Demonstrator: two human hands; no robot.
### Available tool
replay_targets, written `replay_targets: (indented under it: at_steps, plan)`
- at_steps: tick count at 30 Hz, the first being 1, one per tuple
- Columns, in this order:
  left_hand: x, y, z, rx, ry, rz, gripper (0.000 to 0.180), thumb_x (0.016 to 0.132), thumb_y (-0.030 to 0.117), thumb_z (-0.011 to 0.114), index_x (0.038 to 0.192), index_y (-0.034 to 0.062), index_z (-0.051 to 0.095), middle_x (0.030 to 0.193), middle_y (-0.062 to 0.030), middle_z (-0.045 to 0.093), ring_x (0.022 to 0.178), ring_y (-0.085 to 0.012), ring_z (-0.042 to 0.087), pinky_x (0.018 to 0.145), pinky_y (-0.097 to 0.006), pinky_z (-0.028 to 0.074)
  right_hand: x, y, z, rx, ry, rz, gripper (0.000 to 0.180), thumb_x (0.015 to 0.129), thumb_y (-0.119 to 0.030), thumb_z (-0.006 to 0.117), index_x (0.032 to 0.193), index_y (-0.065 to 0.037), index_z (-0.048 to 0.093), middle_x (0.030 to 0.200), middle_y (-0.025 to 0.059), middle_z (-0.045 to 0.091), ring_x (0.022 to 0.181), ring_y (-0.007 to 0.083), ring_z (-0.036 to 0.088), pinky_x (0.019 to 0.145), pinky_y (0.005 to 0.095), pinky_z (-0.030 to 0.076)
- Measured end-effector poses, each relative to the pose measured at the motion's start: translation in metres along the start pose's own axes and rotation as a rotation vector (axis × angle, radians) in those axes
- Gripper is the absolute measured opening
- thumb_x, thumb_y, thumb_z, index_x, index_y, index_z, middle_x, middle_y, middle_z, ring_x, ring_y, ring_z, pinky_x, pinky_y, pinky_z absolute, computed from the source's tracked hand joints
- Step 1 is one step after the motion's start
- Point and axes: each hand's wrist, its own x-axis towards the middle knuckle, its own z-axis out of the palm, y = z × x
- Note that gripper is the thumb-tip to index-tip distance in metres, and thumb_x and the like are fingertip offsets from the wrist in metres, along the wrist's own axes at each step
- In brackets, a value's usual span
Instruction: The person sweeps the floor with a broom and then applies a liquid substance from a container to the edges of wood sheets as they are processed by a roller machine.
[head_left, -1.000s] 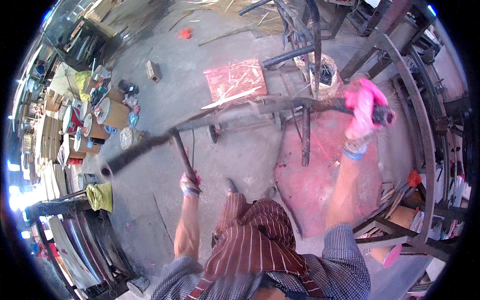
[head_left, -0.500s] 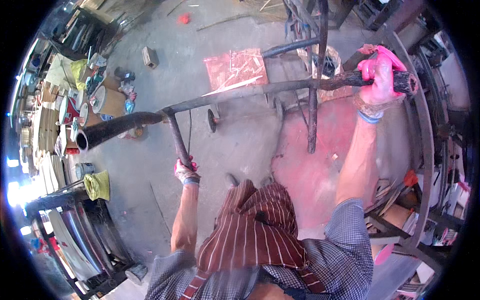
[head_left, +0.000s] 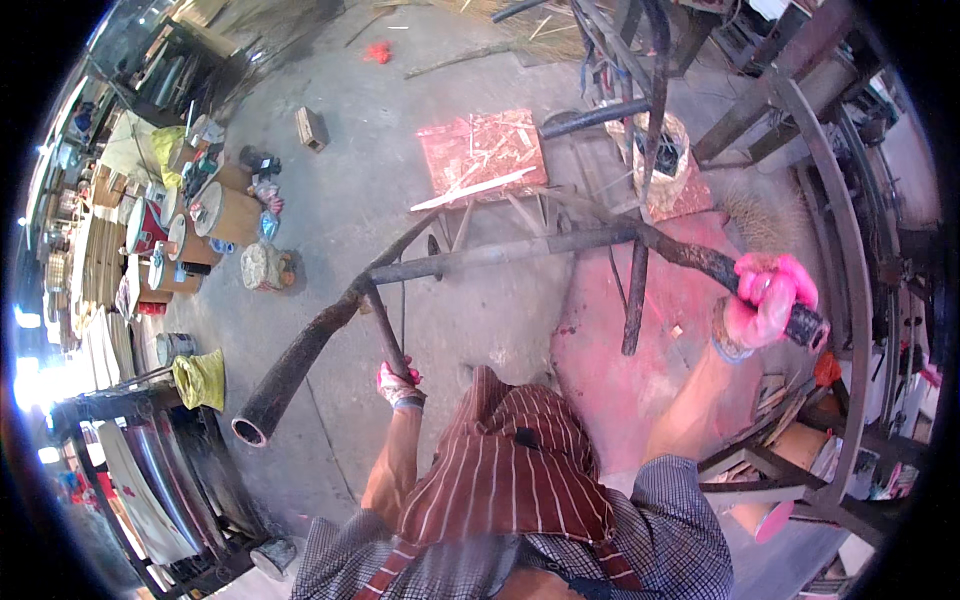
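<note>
- Right hand (head_left: 765,300), pink-gloved, is clenched around the dark pipe frame (head_left: 500,255) at right of frame.
- Left hand (head_left: 398,382) is closed on its thin rod (head_left: 383,325), lower centre.
- Frame spans mid-picture above concrete floor (head_left: 350,140).
- Red board (head_left: 485,150) lies above.

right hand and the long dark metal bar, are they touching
Touching. The head view shows the right hand, in a pink glove, with its fingers wrapped around the right end of the long dark metal bar, no gap between them.
</note>
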Motion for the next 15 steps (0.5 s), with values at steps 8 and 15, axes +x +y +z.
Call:
replay_targets:
  at_steps: [8, 15]
  plan:
    - [0.063, 0.020, 0.005, -0.021, 0.033, 0.121, 0.039, 0.093, 0.031, 0.043, 0.095, -0.0025, 0.064, 0.071, -0.0156, 0.065, 0.041, -0.0203, 0.053, 0.034, -0.035, 0.041, -0.001, 0.007, 0.049, -0.175, -0.167, -0.035, 0.019, 0.088, -0.012, 0.056, 0.074, 0.000, 0.056, 0.065, 0.0048, 0.053, 0.056, 0.0131, 0.050, 0.050, 0.0260, 0.038]
    - [0.038, 0.023, 0.077, -0.187, 0.082, 0.120, 0.034, 0.093, 0.030, 0.043, 0.082, 0.0002, 0.056, 0.056, -0.0118, 0.055, 0.035, -0.0229, 0.050, 0.030, -0.037, 0.037, 0.067, 0.118, -0.004, -0.164, -0.205, 0.265, 0.026, 0.096, -0.019, 0.055, 0.104, 0.002, 0.066, 0.091, 0.0126, 0.069, 0.063, 0.0108, 0.048, 0.058, 0.0267, 0.039]
